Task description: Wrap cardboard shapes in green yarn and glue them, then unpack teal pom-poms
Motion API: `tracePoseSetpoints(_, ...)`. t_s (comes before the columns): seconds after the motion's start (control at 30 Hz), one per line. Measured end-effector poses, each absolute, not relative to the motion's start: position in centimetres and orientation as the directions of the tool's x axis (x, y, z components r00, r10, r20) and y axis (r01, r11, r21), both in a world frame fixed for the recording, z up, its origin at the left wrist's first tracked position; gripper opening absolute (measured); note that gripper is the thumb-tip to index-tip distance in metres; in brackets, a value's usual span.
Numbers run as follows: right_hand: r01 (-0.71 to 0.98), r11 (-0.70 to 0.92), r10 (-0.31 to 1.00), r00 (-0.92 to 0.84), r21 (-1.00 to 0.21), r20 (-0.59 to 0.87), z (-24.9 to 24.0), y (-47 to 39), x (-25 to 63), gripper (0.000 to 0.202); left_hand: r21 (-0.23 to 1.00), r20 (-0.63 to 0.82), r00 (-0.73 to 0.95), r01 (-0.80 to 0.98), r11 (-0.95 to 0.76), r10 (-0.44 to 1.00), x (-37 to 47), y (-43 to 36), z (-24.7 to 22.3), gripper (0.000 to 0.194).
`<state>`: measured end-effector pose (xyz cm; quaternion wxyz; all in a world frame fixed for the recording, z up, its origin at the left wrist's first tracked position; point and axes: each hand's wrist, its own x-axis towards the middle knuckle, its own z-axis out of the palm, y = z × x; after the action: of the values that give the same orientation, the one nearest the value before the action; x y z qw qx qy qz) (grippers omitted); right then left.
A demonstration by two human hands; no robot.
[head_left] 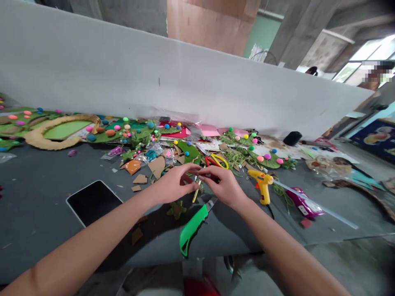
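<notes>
My left hand and my right hand meet above the grey table, fingertips close together. Each pinches at something small and dark between the fingers, too hidden to make out. Below the fingers lies a thin yellow stick. A green-handled knife rests near the table's front edge, its blade pointing toward my right hand. Left of the knife is a small green star-shaped piece. Just beyond my fingertips are red-handled scissors and a yellow handle loop.
A yellow glue gun with a long clear glue stick lies right, beside a purple packet. At left is a dark-screened tablet. Cardboard scraps, felt pieces and coloured balls line the back, below a white panel.
</notes>
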<state>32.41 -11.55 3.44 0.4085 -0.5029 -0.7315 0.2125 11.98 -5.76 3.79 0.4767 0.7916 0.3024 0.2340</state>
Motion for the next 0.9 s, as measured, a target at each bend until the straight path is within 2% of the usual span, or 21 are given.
tracePoseSetpoints(0.07,0.572,0.411,0.907,-0.174,-0.710,0.384,3.3,-11.8,32.2,0.015,0.916,0.072,0.721,0.226,-0.332,0.689,12.1,-6.0,3.7,0.050)
tracePoseSetpoints(0.23,0.594,0.468,0.883,-0.277,-0.654,0.380,3.1,-12.3,32.1,0.013,0.894,0.051,0.764,0.252,-0.370,0.643,11.9,-6.1,3.0,0.022)
tracePoseSetpoints(0.37,0.625,0.488,0.873,-0.333,-0.609,0.357,3.2,-12.7,32.0,0.019,0.836,0.086,0.749,0.304,-0.456,0.657,11.4,-6.0,2.7,0.023)
tracePoseSetpoints(0.53,0.668,0.459,0.888,-0.314,-0.586,0.337,3.2,-13.0,31.8,0.020,0.756,0.150,0.729,0.350,-0.552,0.668,11.3,-6.1,2.9,0.024)
tracePoseSetpoints(0.9,0.770,0.321,0.943,-0.207,-0.551,0.260,3.9,-12.8,32.9,0.017,0.579,0.236,0.562,0.573,-0.579,0.793,10.1,-5.4,2.5,0.023)
